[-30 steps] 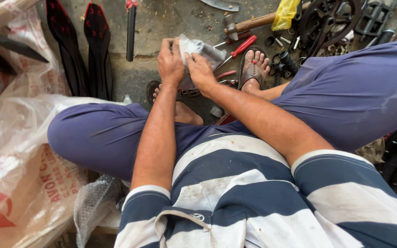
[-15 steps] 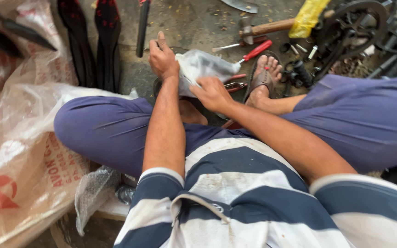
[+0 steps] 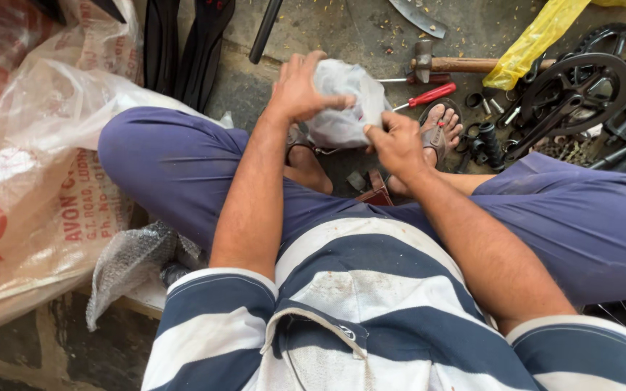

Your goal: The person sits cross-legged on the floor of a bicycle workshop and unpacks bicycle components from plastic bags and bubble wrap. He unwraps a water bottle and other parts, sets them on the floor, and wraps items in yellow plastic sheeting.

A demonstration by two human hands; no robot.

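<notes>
Left hand [image 3: 300,90] spread, cupping crumpled whitish plastic bag [image 3: 345,101] from above; right hand [image 3: 398,143] pinches its lower edge, prob. to steady it over concrete floor [image 3: 327,29].

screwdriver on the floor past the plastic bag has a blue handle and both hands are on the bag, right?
Not quite. The head view shows the screwdriver has a red handle, not blue. The rest holds: it lies on the floor just past the crumpled plastic bag, and both the left hand and the right hand are on that bag.
</notes>
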